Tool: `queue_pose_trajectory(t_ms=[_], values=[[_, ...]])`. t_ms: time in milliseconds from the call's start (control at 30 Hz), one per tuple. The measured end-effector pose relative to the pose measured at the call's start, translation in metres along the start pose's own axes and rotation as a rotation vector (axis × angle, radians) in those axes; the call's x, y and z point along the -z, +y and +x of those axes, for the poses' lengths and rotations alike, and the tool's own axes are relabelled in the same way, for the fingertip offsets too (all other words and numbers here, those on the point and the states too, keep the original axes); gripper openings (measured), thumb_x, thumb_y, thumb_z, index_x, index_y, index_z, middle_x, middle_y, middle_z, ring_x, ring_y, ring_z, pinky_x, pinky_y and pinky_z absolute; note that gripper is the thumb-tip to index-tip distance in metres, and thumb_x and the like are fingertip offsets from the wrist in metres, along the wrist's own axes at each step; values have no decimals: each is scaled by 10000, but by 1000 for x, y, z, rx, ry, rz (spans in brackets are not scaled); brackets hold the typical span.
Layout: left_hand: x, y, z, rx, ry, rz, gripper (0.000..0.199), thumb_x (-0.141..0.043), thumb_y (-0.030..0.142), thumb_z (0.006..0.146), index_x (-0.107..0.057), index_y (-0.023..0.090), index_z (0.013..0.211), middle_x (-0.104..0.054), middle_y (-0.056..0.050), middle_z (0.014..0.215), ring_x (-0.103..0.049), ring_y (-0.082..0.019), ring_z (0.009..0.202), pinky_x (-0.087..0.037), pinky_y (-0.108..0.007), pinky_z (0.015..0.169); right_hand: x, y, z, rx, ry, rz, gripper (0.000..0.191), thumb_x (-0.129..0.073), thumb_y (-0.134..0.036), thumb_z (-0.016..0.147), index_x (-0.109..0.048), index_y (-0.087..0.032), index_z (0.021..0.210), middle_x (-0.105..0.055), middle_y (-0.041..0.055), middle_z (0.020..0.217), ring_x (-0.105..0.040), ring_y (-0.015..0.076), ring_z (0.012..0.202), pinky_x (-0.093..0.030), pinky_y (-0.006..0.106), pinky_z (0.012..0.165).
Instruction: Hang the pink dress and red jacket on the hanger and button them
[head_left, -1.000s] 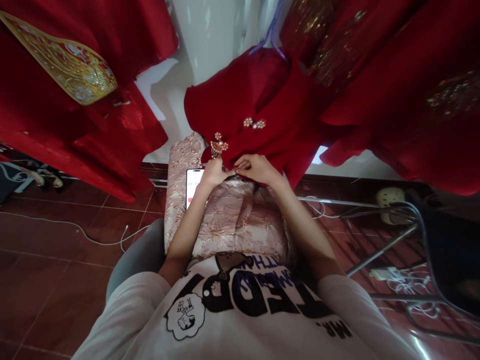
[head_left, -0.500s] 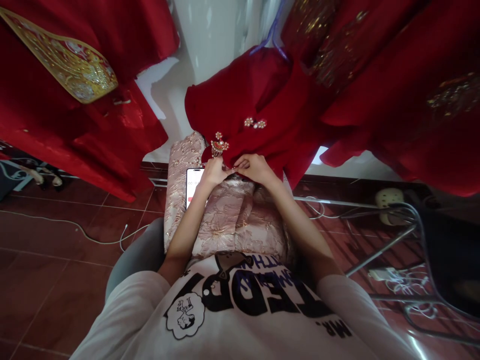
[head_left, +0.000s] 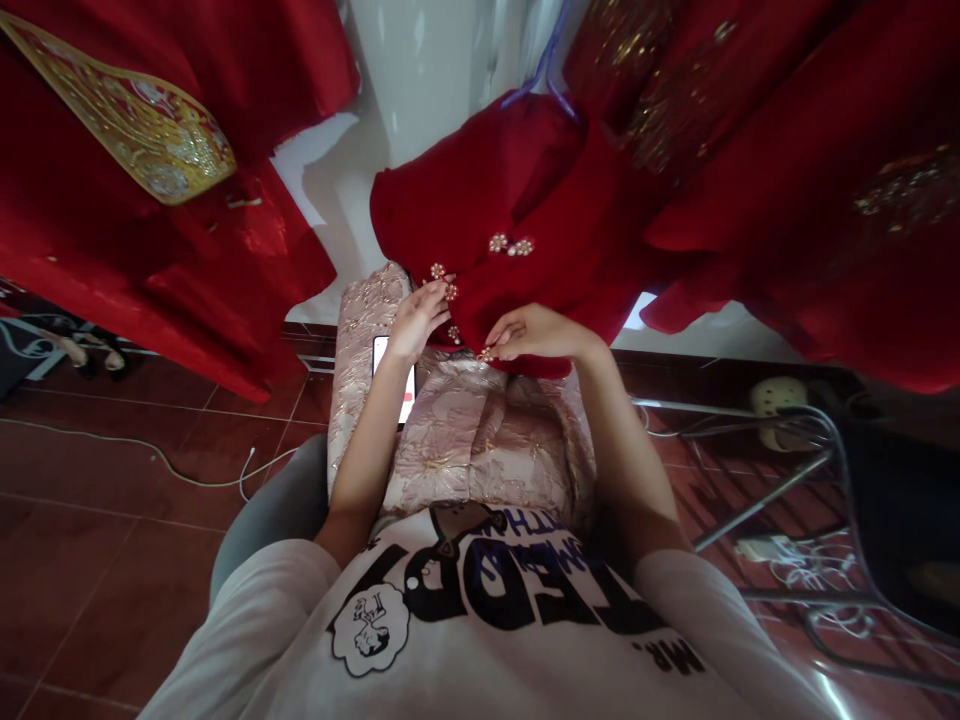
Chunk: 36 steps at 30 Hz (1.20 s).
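Observation:
A red garment [head_left: 457, 215] hangs in front of me, its lower edge resting on the pink and gold brocade cloth on my lap. My left hand [head_left: 421, 318] reaches up to a beaded flower ornament [head_left: 438, 271] at the garment's left edge; its fingers are bent against the ornament and hide the lower part. At the bottom edge, my right hand [head_left: 534, 332] pinches a small gold beaded flower [head_left: 485, 355] between thumb and fingers. Another small beaded flower [head_left: 454, 335] lies between the hands. Higher up sits a pearl flower clasp [head_left: 511, 245].
A phone [head_left: 406, 400] with a lit screen lies on the brocade cloth [head_left: 450, 450] by my left forearm. More red garments [head_left: 300, 60] hang on both sides. On the right are a metal-framed chair [head_left: 832, 440], a pale clog [head_left: 778, 410] and tangled white cables [head_left: 806, 560].
My hands have moved apart from where they met at the garment's lower edge. The left went up to the beaded ornament; the right shifted slightly right, uncovering the small beaded flowers.

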<state>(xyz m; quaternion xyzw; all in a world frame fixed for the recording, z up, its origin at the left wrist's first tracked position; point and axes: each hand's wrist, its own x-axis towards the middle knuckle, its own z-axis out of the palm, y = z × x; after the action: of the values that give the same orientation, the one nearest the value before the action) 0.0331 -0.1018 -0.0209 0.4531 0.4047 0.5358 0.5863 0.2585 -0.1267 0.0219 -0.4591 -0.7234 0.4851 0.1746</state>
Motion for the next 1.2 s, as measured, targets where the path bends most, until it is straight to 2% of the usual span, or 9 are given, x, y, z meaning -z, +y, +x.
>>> queue_pose_trajectory(t_ms=[167,267,367,467,633,733,900,1067,1200], values=[[-6,0,4,25,59,-130,240,-801,365,920,-731,171,1043,-752,-101,1220,-683,-250,1242,-532,-371,1108,9,-5,-10,13,-81,9,307,-803,-333,664,-787,-154,912,-790,63,876,-701,142,772,-556,252,707],[-11,-1,3,-9,147,-56,189,-804,297,905,-709,174,1012,-751,-85,1228,-684,-235,1242,-561,-361,1068,7,-4,-8,12,-88,-8,320,-812,-345,663,-787,-153,918,-785,61,865,-704,148,774,-558,257,707],[-18,3,0,1,191,127,172,-706,187,956,-664,172,1122,-757,-97,1204,-719,-206,1164,-612,-334,959,4,-3,-7,6,-93,-50,272,-802,-317,684,-790,-162,908,-784,55,855,-713,159,774,-570,269,716],[-30,14,-3,9,96,351,203,-663,167,993,-646,145,1194,-775,-109,1076,-742,-202,1078,-618,-314,903,5,-3,-9,7,-123,-108,225,-789,-280,711,-801,-175,910,-791,50,859,-730,171,789,-585,281,738],[-53,40,-2,-315,-50,692,212,-627,139,999,-669,199,1198,-722,-88,1242,-696,-184,1146,-563,-250,942,11,-1,-13,0,-262,-133,214,-793,-264,699,-818,-175,892,-791,38,799,-731,170,730,-593,276,687],[-63,51,4,-474,-61,862,252,-626,200,1015,-659,233,1263,-678,-94,1277,-643,-253,1213,-555,-298,938,11,0,-13,5,-300,-130,217,-807,-266,689,-822,-174,885,-799,43,824,-727,162,721,-589,267,673],[-70,56,26,-710,-143,1129,205,-683,226,960,-687,187,1161,-605,-188,1309,-485,-402,1365,-492,-459,1037,7,-2,-11,-60,-294,-133,189,-829,-275,695,-818,-173,854,-787,36,788,-729,162,721,-590,271,690],[-68,75,43,-791,-302,1218,125,-709,232,922,-703,198,1043,-579,-180,1354,-450,-416,1391,-369,-570,1161,6,-2,-9,-49,-289,-134,188,-838,-287,707,-829,-176,858,-791,41,789,-728,157,709,-581,258,672],[-63,93,45,-723,-432,1104,124,-789,211,842,-731,217,951,-650,-133,1262,-487,-383,1366,-318,-571,1217,8,1,-11,-20,-268,-146,187,-818,-299,750,-839,-187,898,-803,47,836,-732,159,723,-579,267,692]])
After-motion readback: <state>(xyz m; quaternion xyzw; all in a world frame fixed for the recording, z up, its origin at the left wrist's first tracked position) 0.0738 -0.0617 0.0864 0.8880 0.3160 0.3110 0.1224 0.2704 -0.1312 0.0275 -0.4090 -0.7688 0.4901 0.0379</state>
